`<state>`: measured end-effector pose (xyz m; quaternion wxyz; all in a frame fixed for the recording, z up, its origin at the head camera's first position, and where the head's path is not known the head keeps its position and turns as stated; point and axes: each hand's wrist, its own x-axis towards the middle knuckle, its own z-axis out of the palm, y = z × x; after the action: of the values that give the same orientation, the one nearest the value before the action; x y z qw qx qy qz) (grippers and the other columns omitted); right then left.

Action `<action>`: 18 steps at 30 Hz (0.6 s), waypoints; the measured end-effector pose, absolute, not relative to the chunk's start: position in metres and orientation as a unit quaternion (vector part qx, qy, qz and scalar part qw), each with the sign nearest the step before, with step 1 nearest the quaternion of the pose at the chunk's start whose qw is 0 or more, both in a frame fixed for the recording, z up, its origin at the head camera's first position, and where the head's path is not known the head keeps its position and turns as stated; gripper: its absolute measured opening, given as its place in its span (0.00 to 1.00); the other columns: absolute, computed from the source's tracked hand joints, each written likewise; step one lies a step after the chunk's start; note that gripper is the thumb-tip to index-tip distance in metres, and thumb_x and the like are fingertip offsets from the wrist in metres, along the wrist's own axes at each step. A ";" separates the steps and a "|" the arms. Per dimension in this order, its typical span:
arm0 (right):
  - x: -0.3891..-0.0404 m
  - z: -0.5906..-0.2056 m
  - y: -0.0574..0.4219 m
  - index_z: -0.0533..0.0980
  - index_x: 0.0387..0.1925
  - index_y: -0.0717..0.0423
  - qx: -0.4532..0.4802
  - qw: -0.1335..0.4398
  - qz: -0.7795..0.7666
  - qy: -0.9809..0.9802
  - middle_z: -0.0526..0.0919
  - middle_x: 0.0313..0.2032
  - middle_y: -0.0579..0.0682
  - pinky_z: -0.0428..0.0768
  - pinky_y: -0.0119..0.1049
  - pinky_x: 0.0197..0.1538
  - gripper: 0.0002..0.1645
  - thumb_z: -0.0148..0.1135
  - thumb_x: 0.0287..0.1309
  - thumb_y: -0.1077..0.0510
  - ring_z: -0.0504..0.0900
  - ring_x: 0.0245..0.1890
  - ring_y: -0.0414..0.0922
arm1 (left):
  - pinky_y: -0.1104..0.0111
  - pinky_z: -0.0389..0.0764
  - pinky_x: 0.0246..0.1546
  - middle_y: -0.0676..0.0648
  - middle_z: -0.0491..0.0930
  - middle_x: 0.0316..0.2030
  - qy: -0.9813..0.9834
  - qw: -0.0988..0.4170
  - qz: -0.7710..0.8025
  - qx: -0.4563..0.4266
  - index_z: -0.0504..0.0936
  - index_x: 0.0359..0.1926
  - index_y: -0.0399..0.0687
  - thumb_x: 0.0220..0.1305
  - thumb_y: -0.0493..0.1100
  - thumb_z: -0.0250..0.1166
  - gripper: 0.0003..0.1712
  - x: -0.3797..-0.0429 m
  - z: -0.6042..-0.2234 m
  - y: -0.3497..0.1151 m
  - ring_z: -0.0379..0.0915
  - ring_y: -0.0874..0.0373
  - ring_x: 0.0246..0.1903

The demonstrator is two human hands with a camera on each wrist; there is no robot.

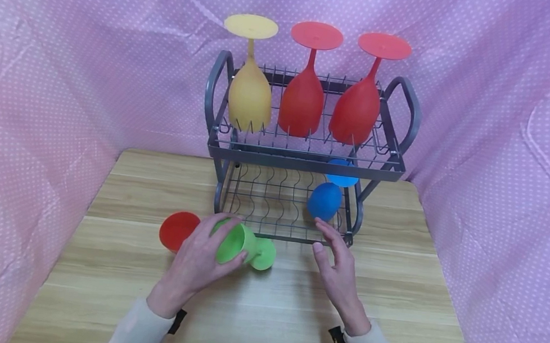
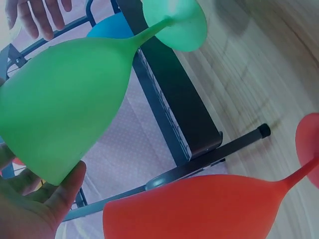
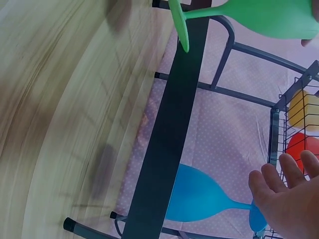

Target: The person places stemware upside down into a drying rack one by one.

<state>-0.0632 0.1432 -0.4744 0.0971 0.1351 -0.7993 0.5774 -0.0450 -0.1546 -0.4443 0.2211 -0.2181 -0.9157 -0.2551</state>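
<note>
My left hand (image 1: 198, 257) grips a green wine glass (image 1: 250, 243) round its bowl near the rim. The glass is tilted, mouth toward the palm and foot toward the right. In the left wrist view, its foot is apart from the table. Just left of that hand, a red wine glass (image 1: 178, 229) stands mouth up on the table, partly hidden by the hand. My right hand (image 1: 340, 272) hovers in front of the rack with fingers spread, holding nothing. Beyond its fingertips, a blue wine glass (image 1: 325, 201) sits upside down on the lower rack tier, its foot (image 3: 256, 217) uppermost.
A dark two-tier dish rack (image 1: 306, 166) stands at the back of the wooden table (image 1: 152, 180). Its upper tier bears an upside-down yellow glass (image 1: 250, 98) and two red ones, the middle red glass (image 1: 302, 104) and the right red glass (image 1: 356, 113). Pink dotted cloth (image 1: 64, 57) surrounds the table.
</note>
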 end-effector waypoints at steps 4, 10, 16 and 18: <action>-0.062 -0.473 0.142 0.73 0.68 0.62 0.141 0.100 0.587 -0.791 0.74 0.71 0.51 0.66 0.26 0.70 0.25 0.55 0.73 0.67 0.69 0.72 0.43 | 0.53 0.89 0.41 0.39 0.77 0.59 -0.910 0.226 -0.281 -0.205 0.80 0.63 0.45 0.54 0.52 0.75 0.36 -0.043 -0.446 -0.155 0.77 0.44 0.54; -0.061 -0.471 0.141 0.73 0.69 0.60 0.148 0.103 0.591 -0.786 0.74 0.70 0.51 0.66 0.26 0.70 0.24 0.55 0.74 0.66 0.69 0.72 0.40 | 0.54 0.88 0.40 0.42 0.76 0.61 -0.903 0.213 -0.335 -0.164 0.80 0.64 0.47 0.55 0.50 0.75 0.35 -0.040 -0.447 -0.154 0.77 0.47 0.53; -0.060 -0.469 0.141 0.73 0.69 0.59 0.147 0.104 0.594 -0.784 0.73 0.71 0.52 0.65 0.27 0.71 0.26 0.55 0.72 0.68 0.68 0.72 0.42 | 0.50 0.87 0.42 0.42 0.75 0.62 -0.882 0.197 -0.415 -0.108 0.80 0.64 0.46 0.58 0.49 0.71 0.32 -0.038 -0.448 -0.147 0.76 0.44 0.55; -0.060 -0.469 0.141 0.72 0.69 0.59 0.144 0.102 0.592 -0.786 0.73 0.71 0.51 0.65 0.27 0.71 0.26 0.55 0.72 0.68 0.68 0.73 0.43 | 0.49 0.85 0.43 0.43 0.74 0.64 -0.873 0.185 -0.442 -0.087 0.79 0.65 0.48 0.59 0.49 0.70 0.32 -0.038 -0.448 -0.143 0.74 0.45 0.57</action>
<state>-0.0604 0.1411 -0.4687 0.1021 0.1437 -0.7863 0.5922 -0.0378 -0.1434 -0.4478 0.1854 -0.0875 -0.8731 -0.4423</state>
